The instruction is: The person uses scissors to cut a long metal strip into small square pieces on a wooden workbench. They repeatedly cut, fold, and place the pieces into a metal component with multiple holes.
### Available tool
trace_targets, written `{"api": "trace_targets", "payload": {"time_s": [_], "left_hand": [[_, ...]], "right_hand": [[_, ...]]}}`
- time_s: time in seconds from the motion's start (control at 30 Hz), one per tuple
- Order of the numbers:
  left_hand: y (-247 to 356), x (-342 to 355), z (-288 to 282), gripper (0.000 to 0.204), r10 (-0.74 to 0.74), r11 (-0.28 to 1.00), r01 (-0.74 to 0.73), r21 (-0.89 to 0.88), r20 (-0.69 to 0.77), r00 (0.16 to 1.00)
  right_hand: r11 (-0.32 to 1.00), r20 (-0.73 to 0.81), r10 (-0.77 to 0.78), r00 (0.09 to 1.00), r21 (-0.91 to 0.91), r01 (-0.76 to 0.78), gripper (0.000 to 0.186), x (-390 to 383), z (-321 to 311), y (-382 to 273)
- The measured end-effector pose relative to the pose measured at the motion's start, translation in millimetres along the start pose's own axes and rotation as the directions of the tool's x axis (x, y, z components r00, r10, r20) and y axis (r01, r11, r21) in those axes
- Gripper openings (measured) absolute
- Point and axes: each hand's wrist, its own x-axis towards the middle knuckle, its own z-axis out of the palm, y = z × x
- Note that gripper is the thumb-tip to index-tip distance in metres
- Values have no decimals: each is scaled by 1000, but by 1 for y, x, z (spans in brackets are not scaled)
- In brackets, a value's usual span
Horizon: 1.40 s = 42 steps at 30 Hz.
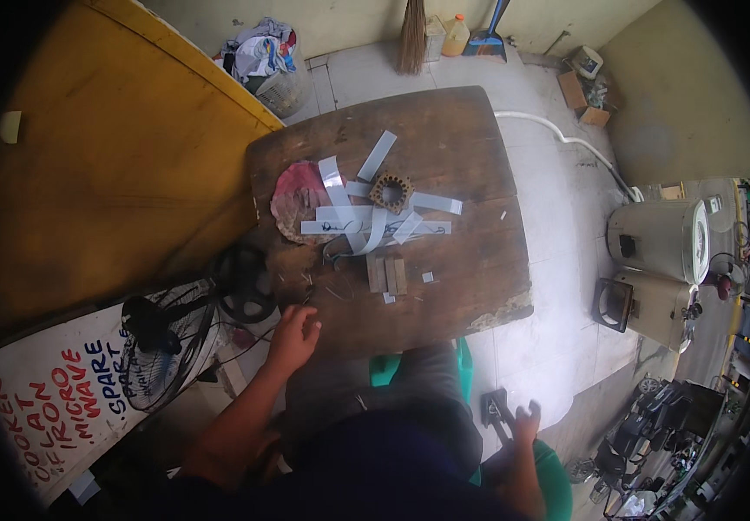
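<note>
"Left hand?"
"Left hand (295, 337) at the near left edge of the wooden table (470, 269), fingers loosely curled; whether it grips anything, I cannot tell."
"Right?"
"Right hand (527, 423) low at the person's side, next to a dark object (494, 405); grasp cannot be determined."
"Workpiece?"
"Toothed ring core (378, 193), lying on the table among whitish strips (437, 203), beyond the small wooden block (387, 275)."

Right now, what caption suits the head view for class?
Left hand by a wooden table bearing a slotted brown ring and pale strips.
</note>
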Motion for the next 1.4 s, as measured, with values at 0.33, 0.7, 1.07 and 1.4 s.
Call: {"api": "trace_targets", "payload": {"time_s": [0.33,0.7,1.07,1.4], "left_hand": [[-27,82,42,56,395,884,-224,410,-402,826],[-42,79,57,52,473,858,-298,418,-418,775],[-59,72,68,44,484,873,-339,351,-534,693],[-66,72,75,38,534,844,-364,395,-549,643]], "right_hand": [[649,118,-759,641,216,729,30,169,29,-413],[394,-216,-878,427,180,901,30,197,106,-397],[-9,-61,-998,34,607,795,19,70,104,-298],[438,740,-667,92,289,851,31,-21,109,-79]]}}
